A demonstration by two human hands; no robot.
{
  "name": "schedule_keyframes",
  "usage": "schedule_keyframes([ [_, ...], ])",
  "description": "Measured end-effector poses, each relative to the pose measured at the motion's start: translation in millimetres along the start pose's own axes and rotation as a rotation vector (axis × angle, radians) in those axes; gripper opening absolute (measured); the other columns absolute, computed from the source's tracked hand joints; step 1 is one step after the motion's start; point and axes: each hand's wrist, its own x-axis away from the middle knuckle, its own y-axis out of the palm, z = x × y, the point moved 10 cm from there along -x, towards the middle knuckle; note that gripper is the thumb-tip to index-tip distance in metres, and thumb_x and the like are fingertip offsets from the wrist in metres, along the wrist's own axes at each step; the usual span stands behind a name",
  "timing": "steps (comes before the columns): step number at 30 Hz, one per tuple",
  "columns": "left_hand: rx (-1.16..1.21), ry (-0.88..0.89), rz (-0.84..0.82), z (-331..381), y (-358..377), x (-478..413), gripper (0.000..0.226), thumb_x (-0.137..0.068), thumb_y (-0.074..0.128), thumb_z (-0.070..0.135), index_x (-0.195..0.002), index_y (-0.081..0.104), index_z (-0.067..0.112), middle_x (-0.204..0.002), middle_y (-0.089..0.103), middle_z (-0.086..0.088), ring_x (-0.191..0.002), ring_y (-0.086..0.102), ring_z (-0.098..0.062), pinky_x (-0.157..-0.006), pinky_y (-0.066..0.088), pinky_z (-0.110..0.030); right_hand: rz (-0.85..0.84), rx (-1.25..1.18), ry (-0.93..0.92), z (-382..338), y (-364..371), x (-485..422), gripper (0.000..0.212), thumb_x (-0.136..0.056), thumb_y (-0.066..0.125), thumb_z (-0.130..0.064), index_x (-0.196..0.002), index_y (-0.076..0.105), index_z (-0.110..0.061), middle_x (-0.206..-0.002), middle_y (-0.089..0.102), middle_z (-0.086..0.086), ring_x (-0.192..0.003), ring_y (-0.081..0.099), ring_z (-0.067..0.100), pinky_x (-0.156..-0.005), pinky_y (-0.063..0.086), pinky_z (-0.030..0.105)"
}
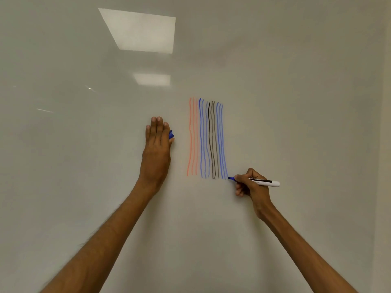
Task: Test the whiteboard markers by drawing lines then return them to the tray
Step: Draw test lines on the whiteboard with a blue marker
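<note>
Print blurs on right hand's (pixel 252 188) marker (pixel 265 182); left hand (pixel 156 149) pinches blue cap (pixel 171 134).

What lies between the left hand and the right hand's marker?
Head view: vertical lines, red, blue, black, blue; otherwise bare whiteboard beyond the blue cap pinched by the left hand.

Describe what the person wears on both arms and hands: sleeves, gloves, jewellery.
Nothing worn shows. The left hand and right hand are bare: no gloves, no visible rings. The left forearm and right forearm are uncovered to the frame's lower edge: no sleeve, watch or bracelet in view.
</note>
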Motion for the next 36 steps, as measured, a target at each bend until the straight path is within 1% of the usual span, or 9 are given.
schedule_keyframes([
  [6, 0.063, -0.065, -0.141, -0.1, 1.6, 65.7, 0.05, -0.106, 0.026, 0.018, -0.147, 0.027, -0.011, -0.156, 0.025, -0.027, -0.147, 0.022, -0.037, -0.124, 0.001, -0.032, -0.06, 0.036, 0.075, 15.5, -0.3, 24.5, 0.015, -0.087, 0.071, -0.006, -0.084, 0.061, 0.006, -0.068, 0.065, 0.013, -0.049, 0.058, 0.024, -0.044, 0.046, 0.027],
  [11, 0.204, -0.207, -0.296, 13.5, -2.3, 110.2, 0.053, -0.107, 0.022, 0.026, -0.152, 0.022, -0.002, -0.161, 0.01, -0.015, -0.15, 0.001, -0.02, -0.121, -0.007, -0.021, -0.136, 0.069, 0.146, 29.6, 11.7, 64.2, 0.021, -0.083, 0.076, -0.009, -0.096, 0.068, 0.006, -0.08, 0.072, 0.016, -0.054, 0.062, 0.022, -0.047, 0.048, 0.026],
  [13, 0.213, -0.208, -0.361, 22.9, -4.5, 135.4, 0.048, -0.109, 0.029, 0.027, -0.15, 0.031, 0.003, -0.16, 0.019, -0.014, -0.15, 0.011, -0.019, -0.124, 0.007, -0.03, -0.151, 0.054, 0.196, 39.8, 14.8, 83.0, 0.02, -0.082, 0.078, -0.008, -0.099, 0.07, 0.0, -0.083, 0.073, 0.016, -0.056, 0.063, 0.022, -0.048, 0.047, 0.025],
  [14, 0.227, -0.197, -0.388, 30.4, -7.6, 149.6, 0.045, -0.109, 0.031, 0.03, -0.146, 0.043, 0.007, -0.156, 0.033, -0.012, -0.148, 0.025, -0.02, -0.122, 0.019, -0.035, -0.155, 0.045, 0.221, 46.1, 15.7, 92.3, 0.021, -0.082, 0.078, -0.007, -0.1, 0.071, -0.002, -0.085, 0.073, 0.016, -0.057, 0.064, 0.022, -0.049, 0.047, 0.025],
  [16, 0.29, -0.19, -0.432, 44.2, -13.1, 186.7, 0.033, -0.107, 0.038, 0.034, -0.124, 0.061, 0.017, -0.128, 0.062, -0.003, -0.12, 0.057, -0.019, -0.104, 0.043, -0.037, -0.165, 0.033, 0.264, 60.1, 17.8, 111.6, 0.023, -0.081, 0.078, -0.007, -0.103, 0.072, -0.004, -0.088, 0.074, 0.016, -0.059, 0.065, 0.022, -0.05, 0.048, 0.026],
  [17, 0.345, -0.229, -0.447, 48.0, -16.7, 208.0, 0.026, -0.106, 0.043, 0.033, -0.116, 0.062, 0.019, -0.113, 0.065, 0.004, -0.102, 0.061, -0.014, -0.093, 0.047, -0.034, -0.174, 0.034, 0.282, 68.1, 19.0, 121.8, 0.024, -0.081, 0.078, -0.007, -0.104, 0.073, -0.005, -0.089, 0.074, 0.016, -0.06, 0.065, 0.022, -0.051, 0.048, 0.026],
  [19, 0.433, -0.371, -0.505, 49.9, -20.1, 255.9, 0.021, -0.103, 0.05, 0.033, -0.118, 0.062, 0.025, -0.104, 0.065, 0.013, -0.092, 0.06, -0.006, -0.084, 0.048, -0.024, -0.204, 0.042, 0.327, 87.3, 21.4, 143.7, 0.022, -0.082, 0.078, -0.007, -0.104, 0.073, -0.006, -0.089, 0.074, 0.015, -0.06, 0.065, 0.022, -0.051, 0.048, 0.026],
  [27, 0.609, -0.776, -0.71, 60.7, -28.7, 413.2, 0.022, -0.099, 0.057, 0.029, -0.121, 0.058, 0.022, -0.108, 0.067, 0.014, -0.096, 0.06, 0.008, -0.078, 0.044, -0.006, -0.258, 0.058, 0.589, 177.4, 13.9, 246.2, 0.01, -0.091, 0.069, -0.013, -0.098, 0.073, -0.008, -0.085, 0.074, 0.01, -0.059, 0.066, 0.016, -0.051, 0.05, 0.021],
  [36, 0.696, -0.953, -0.8, 89.9, -58.0, 495.8, 0.02, -0.096, 0.063, 0.015, -0.114, 0.061, 0.021, -0.105, 0.065, 0.019, -0.099, 0.062, 0.003, -0.079, 0.049, -0.012, -0.309, 0.099, 0.764, 232.4, 8.1, 346.2, 0.02, -0.091, 0.07, -0.018, -0.104, 0.073, -0.003, -0.085, 0.075, 0.011, -0.064, 0.068, 0.019, -0.055, 0.052, 0.023],
])
